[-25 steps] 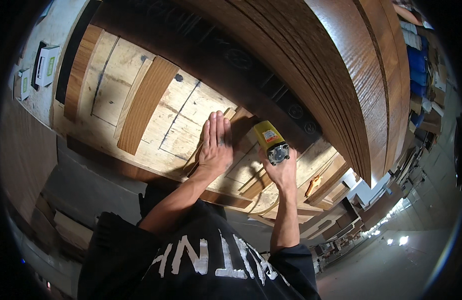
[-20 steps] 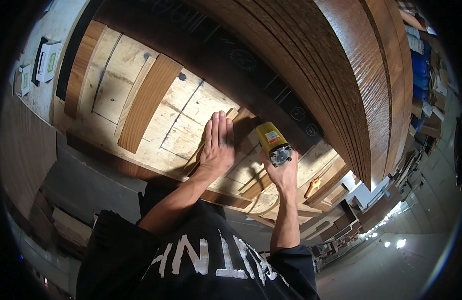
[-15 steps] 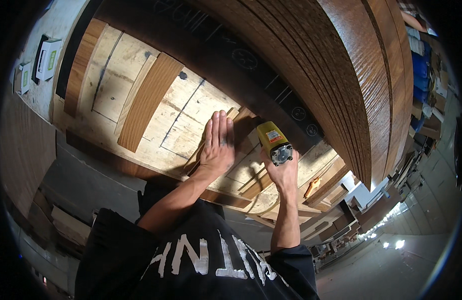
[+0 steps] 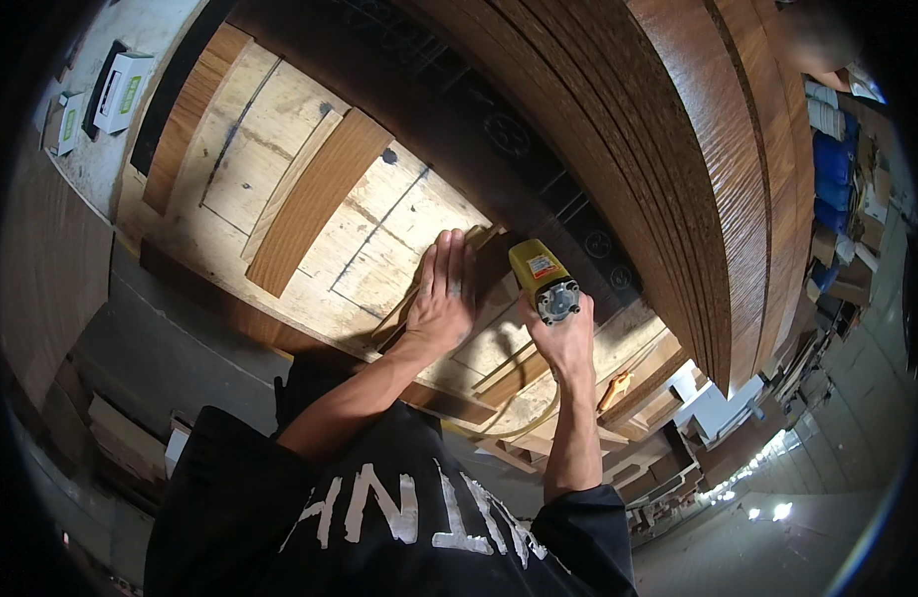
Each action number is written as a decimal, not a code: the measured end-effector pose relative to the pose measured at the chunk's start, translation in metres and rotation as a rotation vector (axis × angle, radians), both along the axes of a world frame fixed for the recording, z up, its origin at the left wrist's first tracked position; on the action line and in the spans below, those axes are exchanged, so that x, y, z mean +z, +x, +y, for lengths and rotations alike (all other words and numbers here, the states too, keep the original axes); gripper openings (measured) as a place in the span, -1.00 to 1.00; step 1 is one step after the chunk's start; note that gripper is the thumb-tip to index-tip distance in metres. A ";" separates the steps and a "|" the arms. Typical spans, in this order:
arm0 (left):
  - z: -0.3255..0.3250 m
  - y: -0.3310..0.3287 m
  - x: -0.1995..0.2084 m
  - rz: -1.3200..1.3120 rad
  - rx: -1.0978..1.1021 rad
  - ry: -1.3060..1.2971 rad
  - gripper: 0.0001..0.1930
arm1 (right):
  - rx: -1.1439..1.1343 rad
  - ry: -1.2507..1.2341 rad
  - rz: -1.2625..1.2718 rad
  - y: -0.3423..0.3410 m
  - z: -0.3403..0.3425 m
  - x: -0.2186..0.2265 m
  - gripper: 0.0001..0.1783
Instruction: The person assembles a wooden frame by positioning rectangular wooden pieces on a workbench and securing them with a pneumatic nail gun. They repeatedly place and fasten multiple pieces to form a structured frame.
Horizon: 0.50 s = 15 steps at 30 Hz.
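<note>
My right hand (image 4: 563,343) is wrapped around the handle of a yellow nail gun (image 4: 535,263), whose round grey end faces up toward me. Its nose is hidden, beside the shadowed end of a brown wood strip (image 4: 491,261). My left hand (image 4: 442,308) lies flat on that strip, fingers stretched out and held side by side. Under both hands spreads a pale plywood panel (image 4: 379,264) with drawn black lines. Left of my left hand, a wider brown wood strip (image 4: 320,194) rests across the panel alongside a thin pale one.
A dark board (image 4: 399,75) with chalk marks runs behind the panel. Stacked curved brown boards (image 4: 668,159) rise at the right. An orange-handled tool (image 4: 614,391) lies right of my right forearm. White boxes (image 4: 123,92) stand far left. Part of another person (image 4: 822,45) shows upper right.
The whole view has shifted a little, so the panel and strips appear slightly further right and lower. My left hand stays flat on the strip; my right hand keeps hold of the nail gun.
</note>
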<state>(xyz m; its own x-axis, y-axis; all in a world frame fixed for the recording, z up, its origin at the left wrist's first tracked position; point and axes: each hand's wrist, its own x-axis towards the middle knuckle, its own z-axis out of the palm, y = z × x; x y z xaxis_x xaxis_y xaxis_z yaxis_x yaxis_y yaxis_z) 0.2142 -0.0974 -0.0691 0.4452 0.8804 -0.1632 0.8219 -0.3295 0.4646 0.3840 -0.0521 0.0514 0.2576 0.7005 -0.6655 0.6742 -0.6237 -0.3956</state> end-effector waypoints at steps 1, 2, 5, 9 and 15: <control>-0.001 0.000 0.000 -0.022 0.013 0.006 -0.33 | 0.032 0.044 -0.022 0.000 -0.002 -0.003 -0.53; -0.001 0.000 0.000 -0.047 0.023 0.014 -0.33 | 0.023 0.044 -0.024 0.001 -0.004 -0.005 -0.52; 0.001 -0.001 0.000 -0.046 0.004 0.076 -0.32 | -0.078 -0.024 0.025 -0.005 0.000 -0.002 -0.44; -0.003 0.002 -0.001 -0.073 0.037 0.080 -0.29 | 0.007 0.053 -0.049 -0.010 -0.009 0.004 -0.38; -0.005 0.003 -0.004 0.026 -0.015 0.030 -0.29 | -0.097 0.101 0.058 -0.017 -0.042 0.003 -0.45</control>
<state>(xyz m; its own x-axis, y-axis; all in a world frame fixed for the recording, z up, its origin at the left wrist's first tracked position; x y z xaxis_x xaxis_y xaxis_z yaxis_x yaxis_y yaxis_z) 0.2176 -0.1027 -0.0727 0.4542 0.8784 -0.1486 0.8285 -0.3551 0.4331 0.3667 -0.0945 0.0539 0.2907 0.7382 -0.6087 0.5869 -0.6400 -0.4958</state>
